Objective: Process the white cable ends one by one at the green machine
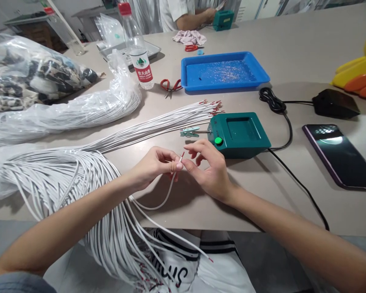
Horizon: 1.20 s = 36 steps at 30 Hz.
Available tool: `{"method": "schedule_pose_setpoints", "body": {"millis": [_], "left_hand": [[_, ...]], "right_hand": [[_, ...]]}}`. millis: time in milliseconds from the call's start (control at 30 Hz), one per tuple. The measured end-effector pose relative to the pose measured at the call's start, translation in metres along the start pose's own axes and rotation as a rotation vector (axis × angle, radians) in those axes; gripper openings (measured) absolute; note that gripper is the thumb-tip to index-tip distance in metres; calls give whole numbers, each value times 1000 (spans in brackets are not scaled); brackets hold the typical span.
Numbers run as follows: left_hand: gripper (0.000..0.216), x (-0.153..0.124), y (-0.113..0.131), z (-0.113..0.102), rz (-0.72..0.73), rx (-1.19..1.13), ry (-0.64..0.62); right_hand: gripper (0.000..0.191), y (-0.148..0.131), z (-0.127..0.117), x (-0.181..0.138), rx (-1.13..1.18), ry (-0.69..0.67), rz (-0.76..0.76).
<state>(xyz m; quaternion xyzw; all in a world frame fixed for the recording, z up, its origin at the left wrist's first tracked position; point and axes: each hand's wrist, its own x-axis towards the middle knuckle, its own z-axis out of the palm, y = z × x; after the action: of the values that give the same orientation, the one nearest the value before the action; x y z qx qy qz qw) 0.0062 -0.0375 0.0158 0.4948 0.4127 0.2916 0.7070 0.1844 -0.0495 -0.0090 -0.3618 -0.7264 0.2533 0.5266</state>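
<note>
Between the thumb and fingers of my left hand (154, 169) is the end of a white cable (171, 187), its red tip pointing up. My right hand (209, 169) is beside that tip, fingers apart and curved, thumb close to or touching the cable end. Just behind my right hand stands a green machine (262, 136) with a bright green button and a small clip on its left side. A large bundle of white cables (88, 191) hangs over the table edge under my left forearm. More white cables (146, 124) lie straight behind my hands, red ends towards the machine.
A blue tray (225, 87) with fine scraps lies at the back, beside red-handled snips (170, 87) and a water bottle (143, 67). To the right are a phone (341, 156) and a black adapter (335, 103). Plastic bags (64, 118) fill the left. A co-worker (183, 16) sits opposite.
</note>
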Motion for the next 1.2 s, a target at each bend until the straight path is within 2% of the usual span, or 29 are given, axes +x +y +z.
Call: {"method": "schedule_pose_setpoints", "body": {"millis": [233, 467, 700, 900, 1033, 1200], "left_hand": [[23, 0, 1, 0, -20, 1, -20], [29, -2, 2, 7, -70, -50, 20], [28, -2, 3, 8, -49, -52, 41], [28, -1, 3, 9, -23, -24, 58], [28, 0, 2, 9, -18, -35, 56], [27, -1, 2, 8, -1, -21, 50]], "right_hand": [[18, 4, 0, 0, 28, -36, 2], [12, 3, -2, 3, 21, 2, -29], [4, 2, -2, 5, 43, -3, -15], [7, 2, -2, 4, 56, -27, 35], [17, 3, -2, 4, 50, -35, 54], [8, 5, -1, 5, 57, -39, 36]]}}
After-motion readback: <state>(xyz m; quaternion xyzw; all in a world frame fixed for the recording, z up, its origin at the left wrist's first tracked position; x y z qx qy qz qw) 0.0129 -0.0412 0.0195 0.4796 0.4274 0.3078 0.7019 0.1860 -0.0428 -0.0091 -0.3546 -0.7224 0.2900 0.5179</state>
